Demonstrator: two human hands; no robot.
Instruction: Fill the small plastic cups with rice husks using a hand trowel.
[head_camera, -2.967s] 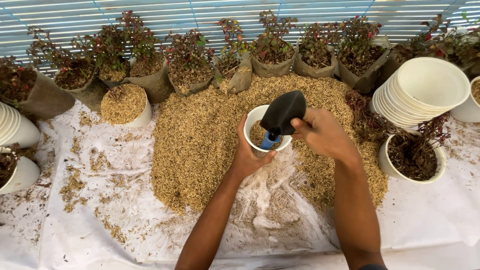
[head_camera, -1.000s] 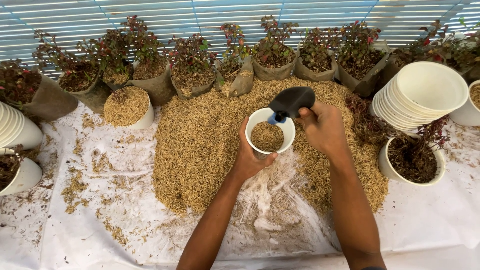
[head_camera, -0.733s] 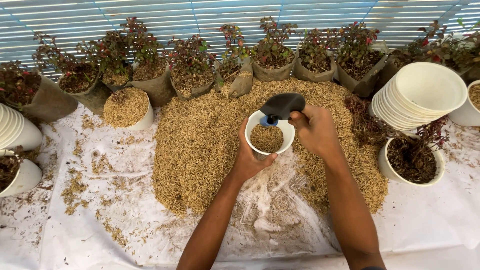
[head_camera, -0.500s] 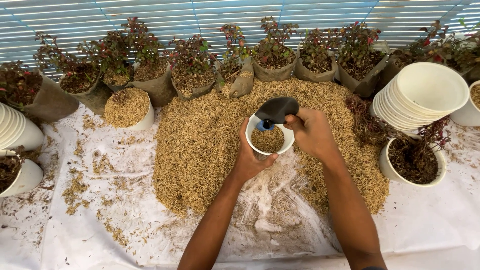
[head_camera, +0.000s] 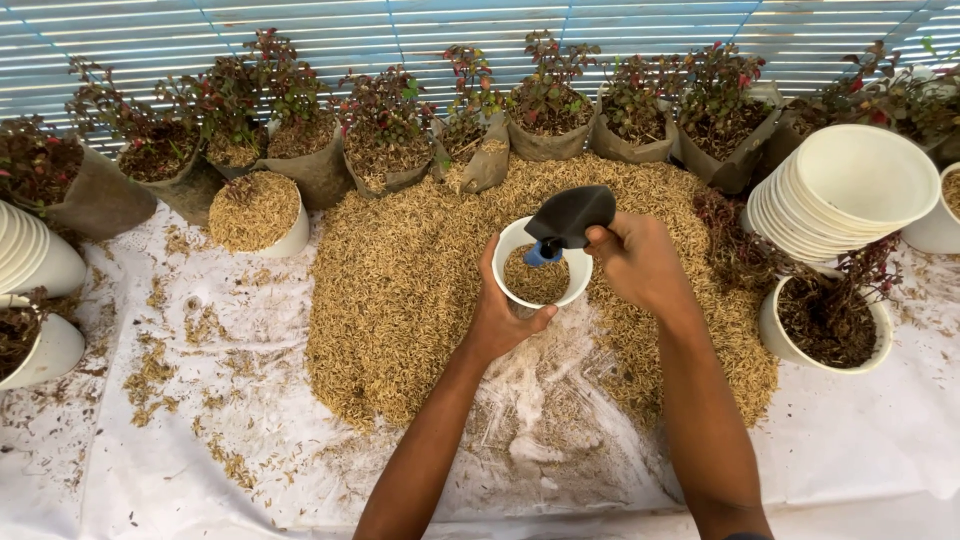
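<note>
My left hand (head_camera: 498, 322) grips a small white pot (head_camera: 520, 240) from its near side, holding it over a big heap of tan husks (head_camera: 400, 280). The pot is partly filled with husks. My right hand (head_camera: 640, 262) holds a black scoop (head_camera: 572, 214) with a blue end, tipped over the pot's far rim. Both forearms reach up from the bottom edge.
A row of small red-leaved plants in brown bags (head_camera: 385, 135) lines the back. A husk-filled white pot (head_camera: 258, 210) stands at left. Stacked white pots (head_camera: 860, 190) lie at right above a soil-filled pot (head_camera: 825, 325). More white pots (head_camera: 35, 265) sit at the left edge. White sheeting (head_camera: 170, 450) covers the surface.
The scoop has gone from tipped into the pot, up and away toward the heap, then back down over the pot's rim. The pot holds more husks than three seconds ago.
</note>
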